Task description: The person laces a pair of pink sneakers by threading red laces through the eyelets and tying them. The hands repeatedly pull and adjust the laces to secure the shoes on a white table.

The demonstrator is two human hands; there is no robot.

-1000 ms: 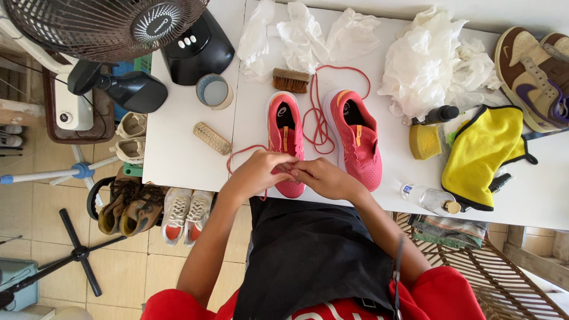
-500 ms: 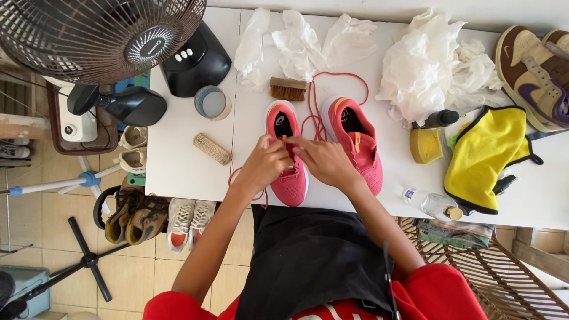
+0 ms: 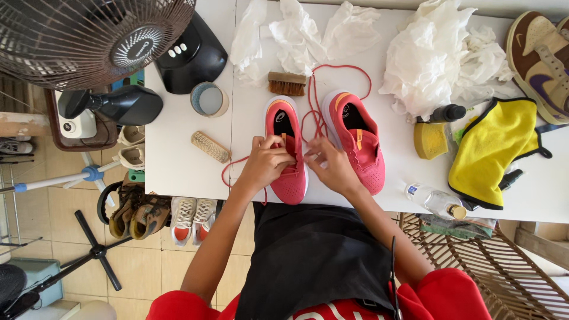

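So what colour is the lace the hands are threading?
Red lace, on the pink-red shoe; the head view shows it.

Bright, even daylight on the white table (image 3: 178, 172), soft short shadows, sharp focus, slight wide-angle bending at edges.

The two shoes, one (image 3: 287, 155) under the hands and one (image 3: 357, 142) beside it, are coral pink with orange at the heel and dark insoles; the lace (image 3: 314, 101) looping between them is red; the tabletop (image 3: 178, 166) is white; the crumpled paper (image 3: 438, 56) is white too; the cloth (image 3: 489, 151) is bright yellow with black edging; the sponge (image 3: 431, 140) is mustard yellow; the brush (image 3: 287, 83) has tan bristles; the fan (image 3: 89, 35) is black; the apron (image 3: 314, 255) is black over red sleeves.
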